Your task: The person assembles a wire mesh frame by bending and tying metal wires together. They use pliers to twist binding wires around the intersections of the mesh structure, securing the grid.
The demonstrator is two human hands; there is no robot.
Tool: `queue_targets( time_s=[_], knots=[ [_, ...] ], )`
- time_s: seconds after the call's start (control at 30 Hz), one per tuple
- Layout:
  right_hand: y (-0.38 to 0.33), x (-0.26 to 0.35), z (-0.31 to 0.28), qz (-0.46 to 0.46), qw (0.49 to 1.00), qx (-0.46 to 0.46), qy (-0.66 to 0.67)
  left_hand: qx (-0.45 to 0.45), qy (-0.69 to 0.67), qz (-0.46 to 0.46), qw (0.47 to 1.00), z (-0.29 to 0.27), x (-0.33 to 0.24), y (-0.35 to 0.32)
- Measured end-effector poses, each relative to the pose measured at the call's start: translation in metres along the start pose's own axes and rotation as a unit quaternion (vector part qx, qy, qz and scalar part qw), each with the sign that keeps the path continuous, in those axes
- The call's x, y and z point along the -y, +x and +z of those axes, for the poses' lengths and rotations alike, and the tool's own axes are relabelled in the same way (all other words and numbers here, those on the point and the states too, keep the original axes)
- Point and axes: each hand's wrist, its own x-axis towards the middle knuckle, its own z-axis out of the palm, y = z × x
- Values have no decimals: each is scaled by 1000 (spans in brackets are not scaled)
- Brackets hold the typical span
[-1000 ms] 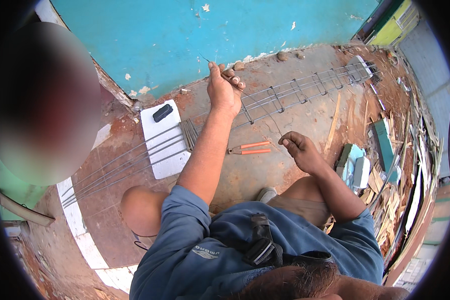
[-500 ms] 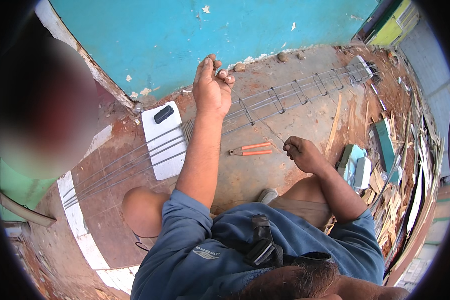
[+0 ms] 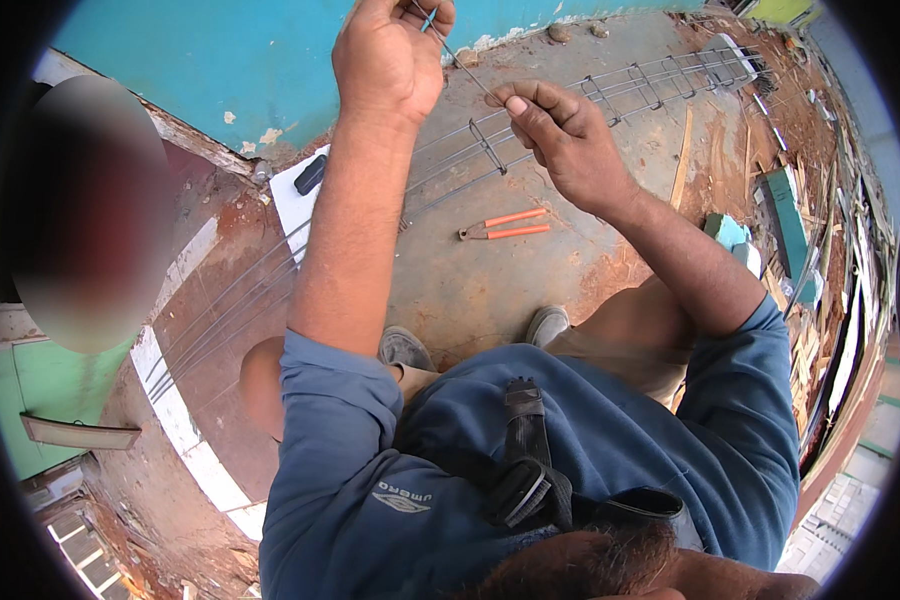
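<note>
Two hands hold one thin wire point(image 3: 462, 62) up over the long steel cage point(image 3: 530, 125). I see my left hand point(image 3: 385, 60) pinching its top end and my right hand point(image 3: 560, 135) pinching lower, so it stays tight. Orange pliers point(image 3: 505, 224) lie just below the cage

Bright, even daylight, outdoors; no harsh glare. Soft short shadows under the orange-handled metal cutters point(image 3: 504, 224) and beside the long grey steel rebar cage point(image 3: 610, 95) on the dusty reddish concrete floor point(image 3: 470, 290). Strong fisheye bend toward the rim, black vignette at all corners. Large blurred oval patch at left edge. Centre sharp: raised left hand point(image 3: 390, 55) and right hand point(image 3: 560, 135) crisp, thin wire point(image 3: 462, 62) between them barely resolved. Blue painted wall point(image 3: 220, 60) evenly lit, slightly washed out.
</note>
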Motion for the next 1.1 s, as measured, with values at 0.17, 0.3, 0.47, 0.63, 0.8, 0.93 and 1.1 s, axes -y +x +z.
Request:
queue_targets(
  time_s=[0.17,0.3,0.47,0.63,0.8,0.93,1.1],
  knots=[
    [32,15,13,33,960,93,261,-25,144,-58,988,8,-60,23],
    [55,-24,29,121,973,22,193,-16,487,-97,868,-61,-91,14],
    [56,-165,77,290,955,35,-49,67,739,-254,620,-230,-65,-69],
    [44,-241,174,301,941,84,-133,139,836,-293,443,-307,0,-160],
    [47,-310,236,276,947,17,-166,177,845,-307,401,-302,20,-167],
    [46,-304,244,307,944,-17,-119,157,843,-310,411,-311,25,-171],
    [47,-356,218,332,939,-80,-31,167,859,-175,451,-300,36,-178]
  ],
)
